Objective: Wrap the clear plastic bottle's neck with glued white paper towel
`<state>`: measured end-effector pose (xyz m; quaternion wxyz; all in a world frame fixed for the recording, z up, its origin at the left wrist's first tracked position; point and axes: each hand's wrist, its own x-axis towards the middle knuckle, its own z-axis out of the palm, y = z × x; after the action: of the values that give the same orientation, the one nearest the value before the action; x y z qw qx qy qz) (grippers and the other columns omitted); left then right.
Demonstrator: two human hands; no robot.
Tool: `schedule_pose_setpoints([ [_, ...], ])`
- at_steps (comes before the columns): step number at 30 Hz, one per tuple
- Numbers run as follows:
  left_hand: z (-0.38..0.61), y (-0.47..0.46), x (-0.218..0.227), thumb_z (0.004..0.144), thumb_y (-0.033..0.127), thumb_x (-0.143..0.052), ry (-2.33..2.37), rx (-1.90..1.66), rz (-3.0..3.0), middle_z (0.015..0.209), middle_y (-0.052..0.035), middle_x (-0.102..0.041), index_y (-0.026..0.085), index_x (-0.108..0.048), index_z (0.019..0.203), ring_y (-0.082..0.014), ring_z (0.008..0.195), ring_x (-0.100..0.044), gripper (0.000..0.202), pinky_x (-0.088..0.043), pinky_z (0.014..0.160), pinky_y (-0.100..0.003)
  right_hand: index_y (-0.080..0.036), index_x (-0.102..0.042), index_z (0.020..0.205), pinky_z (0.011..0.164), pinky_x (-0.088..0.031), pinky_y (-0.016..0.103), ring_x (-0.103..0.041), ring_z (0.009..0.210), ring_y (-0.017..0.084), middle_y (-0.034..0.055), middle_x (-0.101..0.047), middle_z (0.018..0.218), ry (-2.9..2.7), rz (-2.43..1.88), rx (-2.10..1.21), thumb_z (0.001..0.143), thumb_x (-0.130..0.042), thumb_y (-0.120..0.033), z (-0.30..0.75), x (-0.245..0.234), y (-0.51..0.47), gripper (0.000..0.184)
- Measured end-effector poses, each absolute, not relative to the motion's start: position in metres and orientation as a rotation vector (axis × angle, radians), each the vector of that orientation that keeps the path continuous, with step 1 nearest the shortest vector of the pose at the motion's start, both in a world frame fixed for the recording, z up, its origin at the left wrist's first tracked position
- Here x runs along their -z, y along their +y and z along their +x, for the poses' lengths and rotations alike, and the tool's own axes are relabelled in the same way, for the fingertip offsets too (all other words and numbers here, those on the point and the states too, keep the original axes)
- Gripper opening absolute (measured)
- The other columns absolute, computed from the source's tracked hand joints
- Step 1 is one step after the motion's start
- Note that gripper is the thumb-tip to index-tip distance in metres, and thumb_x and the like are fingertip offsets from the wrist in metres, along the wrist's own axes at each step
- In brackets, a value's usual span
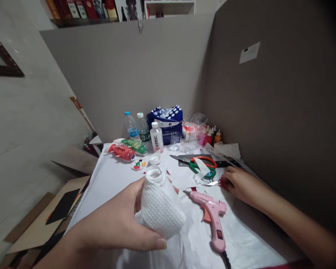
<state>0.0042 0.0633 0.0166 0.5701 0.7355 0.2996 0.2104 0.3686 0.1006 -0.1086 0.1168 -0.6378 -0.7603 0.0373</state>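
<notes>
My left hand (114,224) is wrapped round a bottle covered in white textured cloth (159,207), held up over the near part of the white table cover (240,239). My right hand (239,183) lies further right on the table, its fingertips closed on a small red and shiny scrap (216,183). A pink hot glue gun (211,216) lies between the two hands, nozzle pointing left. Scissors with red and green handles (203,164) rest just beyond the right hand.
At the back stand two water bottles (137,129), a white labelled bottle (156,137), a blue dotted pack (165,121), small paint bottles (211,136) and painted fish-like bottles (127,149). A paint palette (138,164) lies nearby. Grey partitions wall the back and right. Cardboard (39,220) lies on the floor at left.
</notes>
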Motion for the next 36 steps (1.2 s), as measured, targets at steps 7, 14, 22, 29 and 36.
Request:
schedule_pose_setpoints([
  [7, 0.006, 0.069, -0.004, 0.068, 0.019, -0.081, 0.692, -0.564, 1.583, 0.132, -0.0062, -0.057, 0.025, -0.042, 0.138, -0.0247, 0.120, -0.054, 0.080, -0.044, 0.100, -0.034, -0.020, -0.066, 0.084, 0.061, -0.042, 0.032, -0.064, 0.072, 0.025, 0.0098, -0.070, 0.084, -1.942, -1.811, -0.131, 0.083, -0.054, -0.024, 0.374, 0.088, 0.085, 0.013],
  [14, 0.016, 0.077, -0.003, 0.068, 0.024, -0.082, 0.619, -0.645, 1.421, 0.115, -0.0037, -0.066, 0.024, -0.056, 0.126, -0.0204, 0.104, -0.060, 0.063, -0.046, 0.082, -0.024, -0.021, -0.053, 0.079, 0.053, -0.051, 0.027, -0.062, 0.056, 0.018, 0.0037, -0.065, 0.062, -1.758, -1.501, -0.540, 0.093, -0.040, -0.041, 0.347, 0.057, 0.066, 0.028],
  [22, 0.037, 0.076, 0.007, 0.078, 0.046, -0.066, 0.709, -0.751, 1.267, 0.080, -0.0073, -0.070, 0.012, -0.068, 0.093, -0.0172, 0.071, -0.064, 0.037, -0.045, 0.064, -0.024, -0.023, -0.053, 0.089, 0.079, -0.054, 0.034, -0.067, 0.095, 0.022, 0.0064, -0.069, 0.098, -1.713, -1.019, -0.675, 0.087, -0.060, -0.021, 0.275, 0.016, 0.062, 0.007],
  [29, 0.037, 0.083, 0.018, 0.077, 0.048, -0.061, 0.624, -0.576, 0.955, 0.084, -0.0089, -0.072, 0.014, -0.068, 0.102, -0.0188, 0.062, -0.066, 0.043, -0.055, 0.061, -0.033, -0.022, -0.058, 0.098, 0.095, -0.049, 0.039, -0.064, 0.105, 0.021, 0.0046, -0.068, 0.105, -1.782, -0.688, -0.703, 0.078, -0.064, -0.006, 0.244, 0.005, 0.083, 0.027],
  [36, 0.036, 0.087, 0.024, 0.071, 0.048, -0.068, 0.527, -0.409, 0.945, 0.071, -0.0097, -0.067, 0.008, -0.067, 0.089, -0.0193, 0.048, -0.064, 0.044, -0.049, 0.046, -0.027, -0.021, -0.054, 0.085, 0.076, -0.050, 0.032, -0.063, 0.080, 0.015, -0.0013, -0.061, 0.083, -1.662, -0.673, -0.848, 0.074, -0.062, -0.004, 0.235, 0.005, 0.084, 0.022],
])
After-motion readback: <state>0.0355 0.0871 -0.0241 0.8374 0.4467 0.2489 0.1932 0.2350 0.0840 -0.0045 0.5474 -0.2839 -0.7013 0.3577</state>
